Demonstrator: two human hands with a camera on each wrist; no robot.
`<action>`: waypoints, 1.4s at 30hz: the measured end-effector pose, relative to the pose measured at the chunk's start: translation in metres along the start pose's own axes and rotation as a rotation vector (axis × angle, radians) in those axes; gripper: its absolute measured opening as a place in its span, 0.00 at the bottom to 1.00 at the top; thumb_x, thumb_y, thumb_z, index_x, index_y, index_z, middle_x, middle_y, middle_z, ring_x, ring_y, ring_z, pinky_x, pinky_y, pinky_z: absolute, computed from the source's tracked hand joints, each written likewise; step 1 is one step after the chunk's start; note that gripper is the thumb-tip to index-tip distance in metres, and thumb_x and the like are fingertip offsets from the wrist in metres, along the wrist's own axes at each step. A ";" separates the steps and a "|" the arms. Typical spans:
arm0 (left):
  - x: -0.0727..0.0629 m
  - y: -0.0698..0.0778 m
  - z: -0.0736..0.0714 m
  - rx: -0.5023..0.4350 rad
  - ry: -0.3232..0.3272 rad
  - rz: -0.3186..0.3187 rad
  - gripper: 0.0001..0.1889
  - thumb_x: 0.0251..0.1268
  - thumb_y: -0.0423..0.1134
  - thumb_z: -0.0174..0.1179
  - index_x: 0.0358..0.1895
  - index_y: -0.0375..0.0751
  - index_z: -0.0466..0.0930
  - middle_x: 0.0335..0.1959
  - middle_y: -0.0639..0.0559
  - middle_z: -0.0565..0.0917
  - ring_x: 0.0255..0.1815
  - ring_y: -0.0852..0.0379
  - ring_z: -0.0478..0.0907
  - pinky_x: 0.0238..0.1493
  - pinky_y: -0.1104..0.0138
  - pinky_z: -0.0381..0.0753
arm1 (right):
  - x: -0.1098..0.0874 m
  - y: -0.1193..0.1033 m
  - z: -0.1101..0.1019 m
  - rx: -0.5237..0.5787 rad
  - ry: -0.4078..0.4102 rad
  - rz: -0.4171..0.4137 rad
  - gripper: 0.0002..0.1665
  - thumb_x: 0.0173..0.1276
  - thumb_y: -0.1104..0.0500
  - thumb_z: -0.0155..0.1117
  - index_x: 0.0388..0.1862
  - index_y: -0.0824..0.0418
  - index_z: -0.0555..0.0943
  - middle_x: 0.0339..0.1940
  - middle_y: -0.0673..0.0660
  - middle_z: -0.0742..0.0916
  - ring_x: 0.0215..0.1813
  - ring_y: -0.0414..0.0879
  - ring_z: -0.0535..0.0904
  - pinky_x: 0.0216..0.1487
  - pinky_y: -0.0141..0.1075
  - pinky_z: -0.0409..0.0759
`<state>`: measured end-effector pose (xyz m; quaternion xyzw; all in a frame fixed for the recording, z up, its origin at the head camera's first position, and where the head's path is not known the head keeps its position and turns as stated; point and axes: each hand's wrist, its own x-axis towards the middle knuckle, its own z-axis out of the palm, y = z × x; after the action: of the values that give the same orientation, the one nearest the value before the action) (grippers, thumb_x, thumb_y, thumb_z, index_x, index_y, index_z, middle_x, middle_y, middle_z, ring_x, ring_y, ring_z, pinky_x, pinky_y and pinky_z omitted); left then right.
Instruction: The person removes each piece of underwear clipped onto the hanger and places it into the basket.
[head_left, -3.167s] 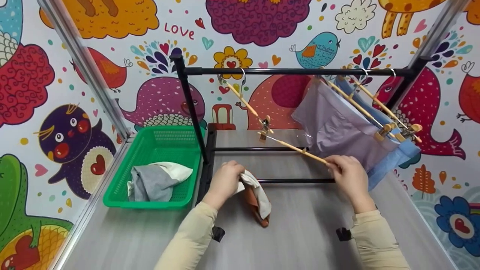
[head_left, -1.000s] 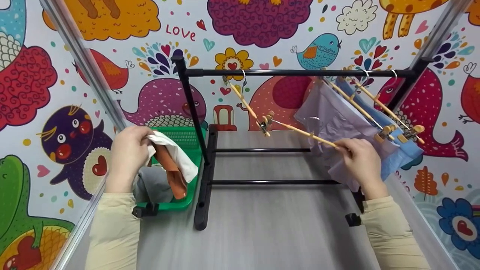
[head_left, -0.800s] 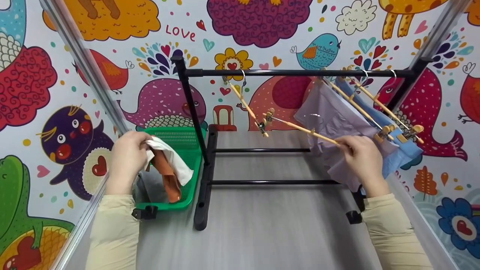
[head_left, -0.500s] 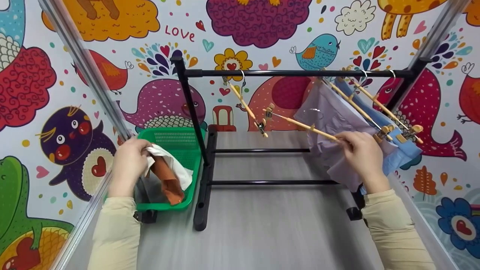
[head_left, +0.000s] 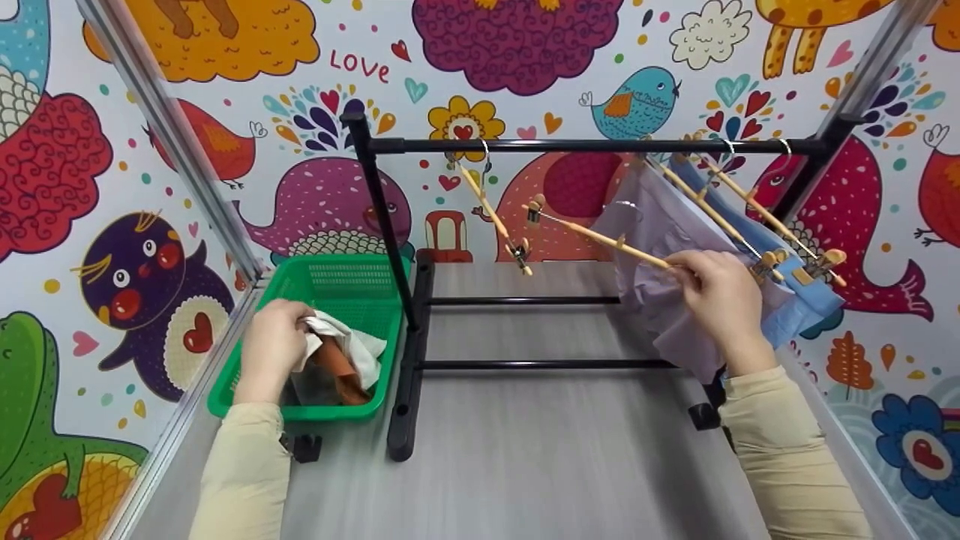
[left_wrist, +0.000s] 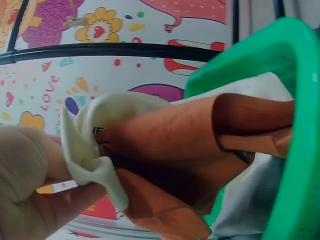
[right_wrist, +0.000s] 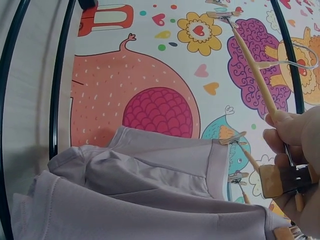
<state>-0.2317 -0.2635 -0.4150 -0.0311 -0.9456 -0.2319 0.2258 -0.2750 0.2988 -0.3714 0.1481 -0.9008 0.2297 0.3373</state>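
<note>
My left hand (head_left: 274,345) pinches a rust-brown and cream cloth garment (head_left: 337,360) by its cream edge, low over the green basket (head_left: 300,412). In the left wrist view, the garment (left_wrist: 165,135) hangs partly inside the basket rim, over grey cloth (left_wrist: 245,205). My right hand (head_left: 716,300) grips one end of a wooden clip hanger (head_left: 600,238), which slants up to the left with a bare metal clip at its far end. Nothing hangs from this hanger (right_wrist: 257,75) in the right wrist view, and another clip sits beside my fingers.
A black clothes rack (head_left: 600,145) stands ahead. One bare clip hanger (head_left: 484,199) hangs at its left. Lilac shorts (head_left: 667,247) and a light blue garment (head_left: 806,307) hang at its right, close behind my right hand. A patterned wall stands behind.
My left hand has carried the brown-and-cream garment from the middle leftward, then lowered it into the basket. My right hand has moved slightly right and up; the clip hanger has risen.
</note>
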 end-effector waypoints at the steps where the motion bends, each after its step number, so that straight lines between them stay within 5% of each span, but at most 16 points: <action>1: -0.001 -0.001 0.003 0.004 -0.007 0.002 0.11 0.54 0.18 0.56 0.38 0.28 0.85 0.37 0.32 0.82 0.41 0.30 0.79 0.43 0.41 0.75 | 0.001 0.000 0.000 0.001 0.005 -0.004 0.07 0.64 0.68 0.70 0.40 0.60 0.87 0.32 0.58 0.86 0.36 0.55 0.76 0.40 0.48 0.68; 15: -0.014 0.000 0.035 0.006 -0.141 -0.049 0.10 0.64 0.21 0.56 0.42 0.28 0.85 0.41 0.33 0.82 0.44 0.33 0.79 0.45 0.44 0.78 | 0.012 -0.006 0.003 -0.015 0.057 -0.047 0.07 0.63 0.68 0.70 0.40 0.62 0.87 0.30 0.59 0.86 0.32 0.57 0.77 0.35 0.51 0.71; 24: -0.020 -0.001 0.059 0.015 -0.184 0.002 0.09 0.62 0.21 0.58 0.37 0.31 0.87 0.38 0.35 0.84 0.40 0.36 0.81 0.42 0.46 0.80 | 0.017 -0.013 0.000 -0.019 0.038 -0.018 0.06 0.65 0.66 0.69 0.40 0.62 0.87 0.32 0.60 0.86 0.35 0.57 0.78 0.37 0.51 0.73; 42: -0.020 0.001 0.066 0.052 -0.399 -0.017 0.16 0.59 0.18 0.57 0.41 0.39 0.89 0.41 0.41 0.85 0.43 0.40 0.82 0.43 0.47 0.81 | 0.038 -0.033 0.001 -0.013 0.087 -0.089 0.06 0.65 0.66 0.69 0.40 0.62 0.88 0.31 0.60 0.87 0.33 0.57 0.79 0.34 0.50 0.73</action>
<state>-0.2410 -0.2316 -0.4757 -0.0624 -0.9776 -0.1985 0.0326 -0.2892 0.2656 -0.3360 0.1759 -0.8792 0.2151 0.3870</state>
